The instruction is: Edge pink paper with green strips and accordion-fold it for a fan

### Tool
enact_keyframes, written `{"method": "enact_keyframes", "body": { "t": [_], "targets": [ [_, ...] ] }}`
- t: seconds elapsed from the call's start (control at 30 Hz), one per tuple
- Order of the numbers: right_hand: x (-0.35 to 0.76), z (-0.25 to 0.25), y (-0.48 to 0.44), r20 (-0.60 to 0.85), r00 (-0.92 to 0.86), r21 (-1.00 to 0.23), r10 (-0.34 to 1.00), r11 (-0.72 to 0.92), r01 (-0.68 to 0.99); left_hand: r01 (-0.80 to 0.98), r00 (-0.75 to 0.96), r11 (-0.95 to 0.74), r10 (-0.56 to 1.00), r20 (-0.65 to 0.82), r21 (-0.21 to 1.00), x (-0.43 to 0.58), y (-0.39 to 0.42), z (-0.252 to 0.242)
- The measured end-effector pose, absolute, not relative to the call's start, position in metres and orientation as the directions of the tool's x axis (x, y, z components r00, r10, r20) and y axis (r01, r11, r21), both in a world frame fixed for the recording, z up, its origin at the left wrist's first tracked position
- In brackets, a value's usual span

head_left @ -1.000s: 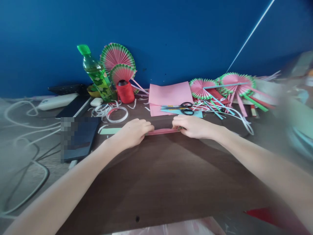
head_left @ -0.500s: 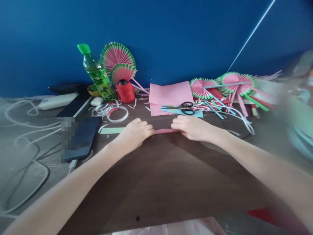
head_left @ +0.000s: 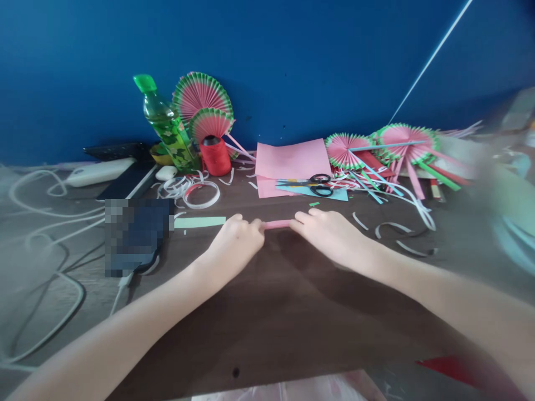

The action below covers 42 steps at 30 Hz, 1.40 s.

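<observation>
A narrow folded strip of pink paper (head_left: 277, 224) stretches between my two hands, low over the dark brown table (head_left: 267, 312). My left hand (head_left: 238, 239) is closed on its left end, and my right hand (head_left: 320, 231) pinches the right end. Both hands cover the strip's ends. Just left of my left hand lies a flat pale green paper strip (head_left: 199, 222). Beyond the hands are black-handled scissors (head_left: 320, 185) on light blue paper (head_left: 340, 195), with pink paper sheets (head_left: 292, 159) behind them.
At the back left stand a green bottle (head_left: 167, 128), pleated paper fans (head_left: 203, 94) and a red spool (head_left: 216, 156). More pleated fans (head_left: 403, 139) lie at the back right among paper strips. A phone (head_left: 142, 234) and white cables (head_left: 79, 301) occupy the left. White paper scraps (head_left: 393, 227) lie right.
My hands have drawn slightly closer together and lower, still on the pink strip. More of the green strip shows on the left, and scraps near my right hand are now uncovered.
</observation>
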State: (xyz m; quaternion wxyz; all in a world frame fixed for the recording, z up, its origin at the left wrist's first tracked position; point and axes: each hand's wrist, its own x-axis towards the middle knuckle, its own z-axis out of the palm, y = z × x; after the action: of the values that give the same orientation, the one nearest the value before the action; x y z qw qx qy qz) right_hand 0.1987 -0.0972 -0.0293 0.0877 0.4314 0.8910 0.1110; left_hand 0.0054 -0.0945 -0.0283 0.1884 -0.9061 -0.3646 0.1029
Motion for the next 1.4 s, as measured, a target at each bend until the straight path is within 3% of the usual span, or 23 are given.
{"method": "enact_keyframes", "body": {
  "t": [0.17,0.37,0.57,0.93,1.1,1.23,1.4],
  "targets": [
    [0.185,-0.042,-0.114,-0.019,-0.542,0.397,0.840,0.504,0.767,0.629,0.732,-0.641,0.679,0.055,-0.440,0.011,-0.104,-0.042],
    [0.180,-0.053,-0.118,-0.020,-0.542,0.512,0.840,0.474,0.716,0.597,0.734,-0.565,0.672,0.103,-0.570,0.018,-0.110,-0.053],
    [0.174,-0.052,-0.116,-0.039,-0.539,0.546,0.841,0.470,0.694,0.596,0.673,-0.522,0.739,0.025,-0.610,0.029,-0.115,-0.053],
    [0.175,-0.049,-0.114,0.052,-0.560,0.473,0.827,0.474,0.743,0.679,0.596,-0.419,0.794,0.121,-0.603,0.027,-0.117,-0.064],
    [0.184,-0.056,-0.101,0.160,-0.595,0.332,0.787,0.525,0.784,0.756,0.613,-0.471,0.753,0.240,-0.455,0.018,-0.108,-0.062],
    [0.194,-0.065,-0.080,0.343,-0.604,0.186,0.719,0.579,0.794,0.806,0.590,-0.512,0.736,0.331,-0.298,0.008,-0.096,-0.060],
    [0.201,-0.075,-0.062,0.421,-0.482,-0.143,0.768,0.581,0.801,0.837,0.545,-0.520,0.768,0.337,-0.171,0.003,-0.083,-0.062]
  ]
}}
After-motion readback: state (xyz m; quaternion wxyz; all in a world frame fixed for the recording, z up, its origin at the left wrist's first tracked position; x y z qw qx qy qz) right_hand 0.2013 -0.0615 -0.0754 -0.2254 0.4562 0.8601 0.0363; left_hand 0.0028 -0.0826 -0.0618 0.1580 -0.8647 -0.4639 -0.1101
